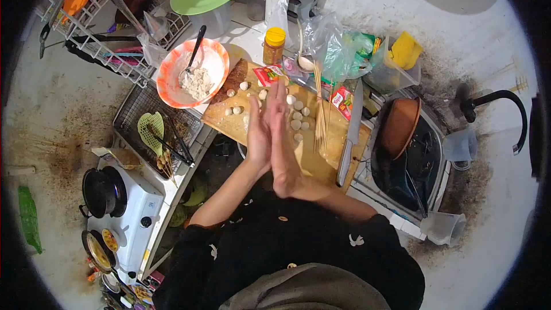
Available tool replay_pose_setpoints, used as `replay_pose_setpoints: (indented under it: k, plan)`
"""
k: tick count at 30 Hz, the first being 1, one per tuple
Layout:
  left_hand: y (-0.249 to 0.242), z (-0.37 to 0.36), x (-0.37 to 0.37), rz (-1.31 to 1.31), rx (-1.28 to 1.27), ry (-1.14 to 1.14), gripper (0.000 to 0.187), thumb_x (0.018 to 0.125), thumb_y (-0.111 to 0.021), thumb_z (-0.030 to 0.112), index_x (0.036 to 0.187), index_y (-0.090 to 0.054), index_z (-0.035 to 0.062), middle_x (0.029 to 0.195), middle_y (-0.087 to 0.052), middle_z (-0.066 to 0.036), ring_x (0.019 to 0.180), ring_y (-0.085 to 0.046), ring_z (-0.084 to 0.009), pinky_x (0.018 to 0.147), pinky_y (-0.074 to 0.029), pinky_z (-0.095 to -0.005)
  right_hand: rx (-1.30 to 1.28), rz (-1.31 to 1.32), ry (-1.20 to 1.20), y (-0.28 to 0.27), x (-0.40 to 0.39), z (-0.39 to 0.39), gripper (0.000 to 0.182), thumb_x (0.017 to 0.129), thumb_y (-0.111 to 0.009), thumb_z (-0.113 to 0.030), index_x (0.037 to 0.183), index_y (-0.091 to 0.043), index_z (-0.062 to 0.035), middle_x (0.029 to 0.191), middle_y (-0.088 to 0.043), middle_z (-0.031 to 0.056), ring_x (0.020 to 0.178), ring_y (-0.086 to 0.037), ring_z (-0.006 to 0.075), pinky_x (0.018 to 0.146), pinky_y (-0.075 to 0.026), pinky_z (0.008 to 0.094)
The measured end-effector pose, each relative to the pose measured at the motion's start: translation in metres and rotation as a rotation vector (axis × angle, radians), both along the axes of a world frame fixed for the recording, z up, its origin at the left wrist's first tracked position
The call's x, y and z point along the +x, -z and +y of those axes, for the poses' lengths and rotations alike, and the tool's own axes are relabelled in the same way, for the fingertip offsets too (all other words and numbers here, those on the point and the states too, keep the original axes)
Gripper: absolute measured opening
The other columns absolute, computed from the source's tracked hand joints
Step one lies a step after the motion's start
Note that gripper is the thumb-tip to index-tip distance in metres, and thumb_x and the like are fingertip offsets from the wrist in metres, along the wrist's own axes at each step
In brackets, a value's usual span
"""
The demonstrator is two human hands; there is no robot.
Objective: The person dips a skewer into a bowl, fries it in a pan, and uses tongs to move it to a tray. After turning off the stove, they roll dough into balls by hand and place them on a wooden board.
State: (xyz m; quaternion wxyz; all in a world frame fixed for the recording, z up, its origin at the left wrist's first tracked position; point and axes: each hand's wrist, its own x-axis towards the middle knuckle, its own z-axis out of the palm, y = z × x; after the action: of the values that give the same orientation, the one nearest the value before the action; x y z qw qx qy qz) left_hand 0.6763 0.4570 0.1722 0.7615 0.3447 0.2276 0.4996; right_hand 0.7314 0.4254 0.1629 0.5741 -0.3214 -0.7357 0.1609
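While palms press flat together over board (229,123), left hand (258,138) and right hand (284,143) meet, fingers straight, pointing away from person. Cannot tell if anything sits between palms. Small white balls (296,124) lie on board, just past fingertips, some on each side of hands. Skewers (319,109) lie on board right of hands. Knife (349,135) rests at board's right edge. Bowl (215,57) with spoon (194,51) and white mix sits left of board. Orange-lid jar (274,46) stands behind board.
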Motion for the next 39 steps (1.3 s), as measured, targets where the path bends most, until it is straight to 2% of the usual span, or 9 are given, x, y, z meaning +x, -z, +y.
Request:
replay_pose_setpoints:
  k: [4, 8, 12, 15, 19, 24, 29, 36, 39]
  plan:
    - [0.011, -0.023, 0.007, 0.062, -0.125, 0.128, 0.067, 0.091, -0.021, 0.05, 0.136, -0.016, 0.0002, 0.14, -0.022, -0.011, 0.129, -0.02, -0.0204, 0.106, -0.015, -0.0311, -0.255, -0.109, 0.237, 0.014, 0.026, 0.019, 0.076, 0.086, -0.007, -0.053, 0.135, 0.0, 0.0048, 0.143, 0.0, 0.0209, 0.133, -0.001, 0.029, 0.106, 0.0, 0.0397]
    - [0.004, -0.018, 0.01, 0.262, -0.211, 0.024, 0.062, 0.092, -0.022, 0.046, 0.136, -0.016, 0.0025, 0.14, -0.02, -0.01, 0.129, -0.019, -0.0198, 0.105, -0.016, -0.0288, -0.242, 0.126, -0.007, 0.005, 0.006, 0.003, 0.079, 0.086, -0.011, -0.054, 0.135, 0.003, 0.0055, 0.142, 0.001, 0.0212, 0.133, -0.001, 0.0298, 0.106, 0.0, 0.039]
    - [-0.001, 0.009, 0.002, -0.15, -0.057, -0.088, 0.067, 0.09, -0.02, 0.051, 0.138, -0.01, 0.0057, 0.143, -0.014, -0.009, 0.132, -0.014, -0.0214, 0.107, -0.009, -0.0318, -0.216, 0.191, -0.091, 0.013, 0.006, -0.002, 0.077, 0.086, -0.012, -0.053, 0.135, 0.005, 0.0045, 0.143, 0.003, 0.0206, 0.133, 0.002, 0.0293, 0.106, 0.002, 0.0386]
    - [0.025, -0.014, 0.012, -0.023, 0.103, 0.064, 0.065, 0.091, -0.012, 0.049, 0.138, -0.004, 0.0058, 0.145, -0.002, -0.008, 0.133, 0.0, -0.0198, 0.107, 0.001, -0.0321, -0.348, 0.4, 0.047, 0.001, 0.018, 0.024, 0.08, 0.082, -0.004, -0.064, 0.138, 0.003, -0.0084, 0.145, 0.006, 0.0106, 0.133, 0.006, 0.0238, 0.105, 0.006, 0.0393]
    - [0.017, -0.015, 0.007, 0.292, -0.029, 0.11, 0.062, 0.092, -0.014, 0.047, 0.138, -0.005, 0.0069, 0.145, -0.002, -0.007, 0.133, -0.003, -0.02, 0.107, -0.001, -0.0315, -0.386, 0.361, 0.009, -0.028, -0.003, 0.001, 0.082, 0.081, -0.001, -0.063, 0.137, 0.008, -0.0037, 0.144, 0.007, 0.0151, 0.133, 0.006, 0.0266, 0.105, 0.007, 0.0398]
    - [-0.007, 0.006, 0.001, -0.17, 0.136, -0.087, 0.068, 0.089, -0.017, 0.051, 0.138, -0.009, 0.0048, 0.145, -0.006, -0.008, 0.133, -0.007, -0.021, 0.108, -0.003, -0.035, -0.405, 0.339, -0.041, 0.017, 0.006, 0.007, 0.077, 0.084, -0.002, -0.059, 0.137, 0.006, -0.0026, 0.144, 0.007, 0.0142, 0.133, 0.007, 0.0251, 0.105, 0.006, 0.0384]
    - [0.016, -0.015, 0.013, 0.189, 0.22, -0.028, 0.068, 0.089, -0.016, 0.051, 0.138, -0.007, 0.0054, 0.145, -0.005, -0.007, 0.134, -0.002, -0.0211, 0.107, 0.0, -0.0342, -0.329, 0.501, -0.004, -0.025, 0.013, 0.021, 0.077, 0.084, -0.003, -0.059, 0.136, 0.007, -0.0031, 0.144, 0.01, 0.0102, 0.132, 0.011, 0.021, 0.105, 0.007, 0.0369]
    - [0.006, 0.011, 0.001, -0.38, 0.026, -0.246, 0.055, 0.093, -0.018, 0.036, 0.137, -0.016, 0.0035, 0.144, -0.011, -0.009, 0.133, -0.01, -0.0223, 0.108, -0.004, -0.0327, -0.407, 0.053, 0.086, 0.002, 0.006, 0.007, 0.071, 0.089, -0.013, -0.045, 0.134, 0.006, 0.0066, 0.142, 0.005, 0.0221, 0.133, 0.003, 0.0311, 0.106, 0.003, 0.0388]
    - [0.018, -0.017, 0.006, 0.261, 0.226, 0.004, 0.055, 0.093, -0.019, 0.035, 0.138, -0.01, 0.004, 0.144, -0.01, -0.011, 0.132, -0.009, -0.0219, 0.107, -0.004, -0.0326, -0.386, 0.177, 0.164, -0.004, 0.014, 0.026, 0.067, 0.09, -0.013, -0.043, 0.135, 0.001, 0.004, 0.143, 0.001, 0.0198, 0.133, 0.0, 0.0297, 0.106, 0.002, 0.0402]
